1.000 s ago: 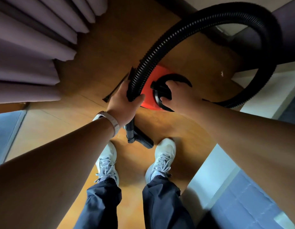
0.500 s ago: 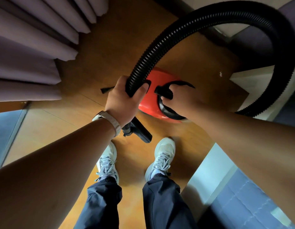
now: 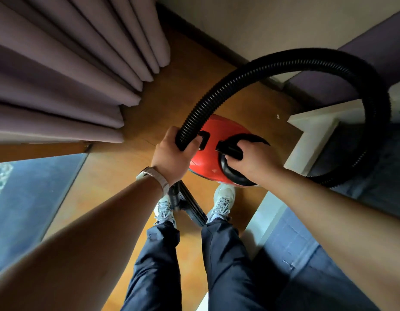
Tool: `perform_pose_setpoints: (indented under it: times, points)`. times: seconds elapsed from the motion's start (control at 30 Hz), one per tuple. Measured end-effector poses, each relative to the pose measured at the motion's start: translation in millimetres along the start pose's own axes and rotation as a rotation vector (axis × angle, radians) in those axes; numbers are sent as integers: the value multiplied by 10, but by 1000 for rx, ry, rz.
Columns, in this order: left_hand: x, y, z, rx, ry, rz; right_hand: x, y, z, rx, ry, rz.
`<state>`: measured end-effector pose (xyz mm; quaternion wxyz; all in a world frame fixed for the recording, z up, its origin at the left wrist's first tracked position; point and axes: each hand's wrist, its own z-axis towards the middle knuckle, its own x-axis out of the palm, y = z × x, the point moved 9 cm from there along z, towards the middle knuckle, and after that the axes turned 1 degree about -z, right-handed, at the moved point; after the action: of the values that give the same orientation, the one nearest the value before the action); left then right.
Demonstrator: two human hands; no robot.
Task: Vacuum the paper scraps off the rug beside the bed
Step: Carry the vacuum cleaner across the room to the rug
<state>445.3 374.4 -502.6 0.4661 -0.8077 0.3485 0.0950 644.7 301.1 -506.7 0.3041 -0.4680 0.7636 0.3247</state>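
- Navy trousers (image 3: pixel 223 265) and white sneakers (image 3: pixel 223 199) stand on the wooden floor (image 3: pixel 118 176), with the black floor nozzle (image 3: pixel 192 207) between the feet.
- Left hand (image 3: pixel 172 158), wearing a wristwatch (image 3: pixel 158 178), has its fingers wrapped around the ribbed black hose (image 3: pixel 217 95).
- Right hand (image 3: pixel 250 160) clenches the black carry handle (image 3: pixel 230 150) of the red canister vacuum (image 3: pixel 205 162).
- Blue rug (image 3: pixel 26 209) lies at 9 o'clock from the vacuum, the white-framed bed (image 3: pixel 311 131) at 3 o'clock.
- One white paper scrap (image 3: pixel 278 116) sits on bare floor at 1 o'clock, near the bed corner.
- Mauve curtains (image 3: pixel 60 75) hang at 11 o'clock.

Dim, warm cast, wide-angle edge distortion
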Motion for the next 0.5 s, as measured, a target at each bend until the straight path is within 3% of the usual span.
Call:
perform_pose_setpoints:
  times: [0.5]
  points:
    - [-2114, -1738, -1351, 247, -85, 37, -2138, 1327, -1882, -9, -321, 37]
